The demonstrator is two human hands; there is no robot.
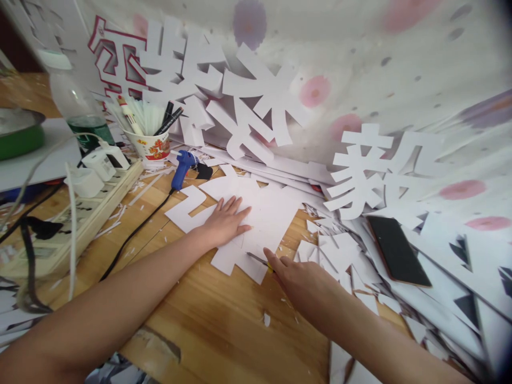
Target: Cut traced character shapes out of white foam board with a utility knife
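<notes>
No words can be read for sure: the big white paper signs [242, 106] at the far side look like Chinese letters, and the far-left cup [151, 146] has blurry red writing.

Clock positions about the white sheet [276, 208]. A hand can pass at 6 o'clock, over the wooden tabletop [224, 330] between the forearms [132, 293]. The left hand [224, 221] covers the middle; the right hand [296, 273], with the cutter [259, 259], blocks 4. Standing paper characters [244, 109] wall off 12; the glue gun [184, 169] and cup [150, 148] obstruct 10, the power strip [94, 205] 9, the phone [398, 250] 3.
</notes>
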